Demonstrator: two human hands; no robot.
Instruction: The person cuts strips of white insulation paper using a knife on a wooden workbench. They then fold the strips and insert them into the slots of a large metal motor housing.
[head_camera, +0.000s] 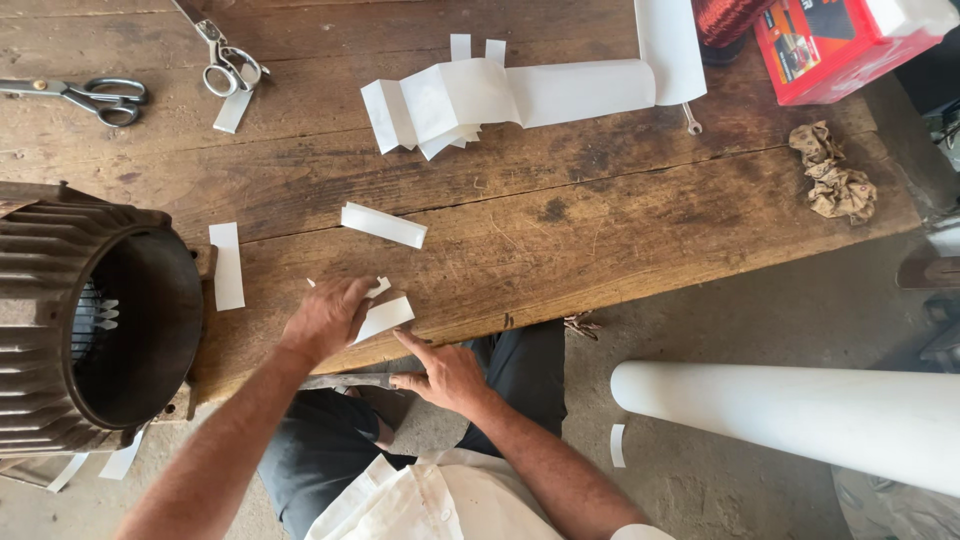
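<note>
My left hand (326, 318) presses down on a small white paper strip (384, 316) near the front edge of the wooden table (560, 215), fingers curled over its left end. My right hand (441, 372) sits just below the table edge, index finger stretched toward the strip's lower right corner, holding nothing that I can see. A folded white strip (383, 225) lies a little farther up the table. A finned metal motor housing (95, 320) with white paper liners in its slots stands at the left.
Two pairs of scissors (95, 97) (228, 62) lie at the back left. Larger white paper sheets (500, 97) are at the back centre, another strip (227, 265) by the housing, a red box (840, 45) and crumpled rag (832, 175) at right. A white roll (800, 410) lies on the floor.
</note>
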